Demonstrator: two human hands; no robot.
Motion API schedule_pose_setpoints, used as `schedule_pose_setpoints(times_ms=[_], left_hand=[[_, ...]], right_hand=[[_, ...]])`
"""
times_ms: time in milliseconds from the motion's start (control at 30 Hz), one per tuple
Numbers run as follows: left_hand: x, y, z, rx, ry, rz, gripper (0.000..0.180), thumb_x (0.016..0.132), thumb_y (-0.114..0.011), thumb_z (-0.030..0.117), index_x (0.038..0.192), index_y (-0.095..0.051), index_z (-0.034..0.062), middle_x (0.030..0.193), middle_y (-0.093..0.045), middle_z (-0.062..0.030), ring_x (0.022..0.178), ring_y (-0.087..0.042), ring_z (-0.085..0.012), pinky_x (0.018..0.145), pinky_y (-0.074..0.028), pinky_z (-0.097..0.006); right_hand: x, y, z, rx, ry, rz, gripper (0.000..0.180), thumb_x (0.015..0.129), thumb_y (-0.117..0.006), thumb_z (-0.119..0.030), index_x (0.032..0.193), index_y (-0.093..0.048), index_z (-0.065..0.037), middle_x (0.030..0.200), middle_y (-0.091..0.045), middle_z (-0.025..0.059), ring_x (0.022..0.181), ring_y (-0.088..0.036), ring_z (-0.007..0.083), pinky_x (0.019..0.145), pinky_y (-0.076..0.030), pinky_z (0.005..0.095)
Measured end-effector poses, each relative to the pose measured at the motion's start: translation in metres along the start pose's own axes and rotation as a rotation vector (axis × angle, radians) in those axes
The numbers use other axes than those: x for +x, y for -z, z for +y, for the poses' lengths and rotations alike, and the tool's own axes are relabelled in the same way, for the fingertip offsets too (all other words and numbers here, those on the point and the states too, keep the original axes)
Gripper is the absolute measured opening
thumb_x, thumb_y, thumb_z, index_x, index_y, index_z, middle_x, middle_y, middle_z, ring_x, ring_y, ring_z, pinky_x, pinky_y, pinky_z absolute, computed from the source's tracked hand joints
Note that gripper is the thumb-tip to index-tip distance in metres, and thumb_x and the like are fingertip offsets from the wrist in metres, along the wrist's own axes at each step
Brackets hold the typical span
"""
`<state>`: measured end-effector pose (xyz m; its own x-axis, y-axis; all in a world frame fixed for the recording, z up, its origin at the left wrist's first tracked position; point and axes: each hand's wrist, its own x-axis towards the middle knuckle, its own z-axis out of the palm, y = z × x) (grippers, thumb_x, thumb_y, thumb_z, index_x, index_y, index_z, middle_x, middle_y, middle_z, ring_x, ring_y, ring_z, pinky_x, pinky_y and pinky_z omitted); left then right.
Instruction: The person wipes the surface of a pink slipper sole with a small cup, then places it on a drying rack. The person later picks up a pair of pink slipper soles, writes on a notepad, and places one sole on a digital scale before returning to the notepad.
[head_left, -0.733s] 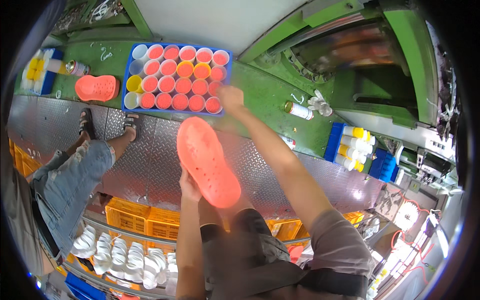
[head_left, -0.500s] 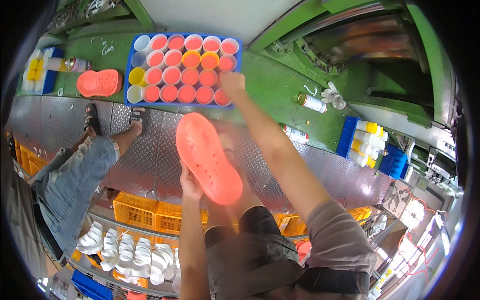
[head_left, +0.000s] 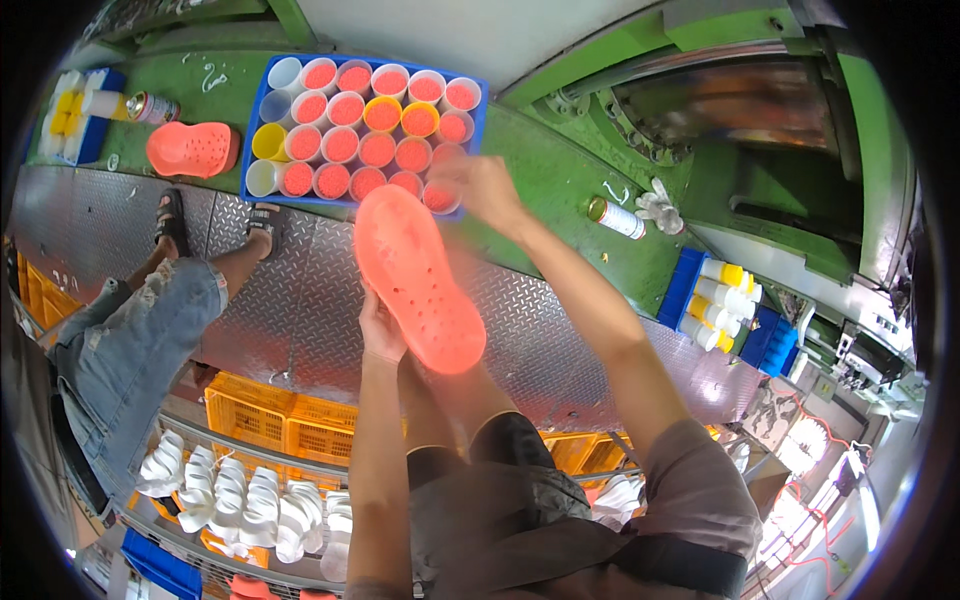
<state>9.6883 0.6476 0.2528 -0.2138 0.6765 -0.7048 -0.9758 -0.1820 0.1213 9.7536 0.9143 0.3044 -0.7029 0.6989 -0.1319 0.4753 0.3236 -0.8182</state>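
Coral clog [head_left: 425, 280] shifts up-view, now overlapping the blue tray's [head_left: 479, 112] near edge; work draws closer to the cups [head_left: 413, 154]. Left hand [head_left: 380, 328], half-closed, grips clog; right hand [head_left: 485, 190] curled, blurred, hold unclear.

Heavy green machinery [head_left: 842, 150], a diamond-plate metal walkway [head_left: 310, 300], trayed cups of pink granules [head_left: 342, 145] and orange crates [head_left: 248, 408] are marking this place as a factory workshop.

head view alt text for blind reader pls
A person's left hand holds a coral clog; the blurred right hand is at the right side of a blue tray of cups, most filled with coral granules. Another person is at left.
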Motion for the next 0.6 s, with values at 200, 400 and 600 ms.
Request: schedule_pose_setpoints(times_ms=[200,400,600], left_hand=[[0.022,-0.018,-0.009,-0.001,0.009,0.010,0.057,0.108,-0.041,0.051,0.148,-0.049,0.0123,0.149,-0.055,-0.0055,0.135,-0.052,-0.0268,0.114,-0.042,-0.049],[0.030,-0.021,-0.003,0.007,0.007,0.033,0.059,0.107,-0.041,0.053,0.149,-0.048,0.0118,0.149,-0.054,-0.0049,0.135,-0.052,-0.0273,0.114,-0.042,-0.050],[0.018,-0.006,-0.001,0.028,-0.031,0.039,0.061,0.107,-0.042,0.053,0.151,-0.046,0.0120,0.149,-0.053,-0.0061,0.135,-0.051,-0.0285,0.114,-0.042,-0.049]], right_hand=[[0.012,0.012,-0.022,0.056,0.143,-0.110,0.013,0.086,-0.077,-0.017,0.094,-0.077,-0.007,0.088,-0.075,0.0112,0.075,-0.071,0.0254,0.069,-0.053,0.0363],[0.107,0.006,0.053,-0.373,0.015,0.251,0.011,0.086,-0.069,-0.012,0.094,-0.077,-0.010,0.089,-0.075,0.0123,0.081,-0.074,0.0294,0.071,-0.057,0.0412],[0.182,-0.009,0.104,-0.948,-0.233,-0.085,0.022,0.090,-0.058,-0.014,0.092,-0.080,-0.016,0.097,-0.077,0.0132,0.090,-0.076,0.0302,0.073,-0.059,0.0409]])
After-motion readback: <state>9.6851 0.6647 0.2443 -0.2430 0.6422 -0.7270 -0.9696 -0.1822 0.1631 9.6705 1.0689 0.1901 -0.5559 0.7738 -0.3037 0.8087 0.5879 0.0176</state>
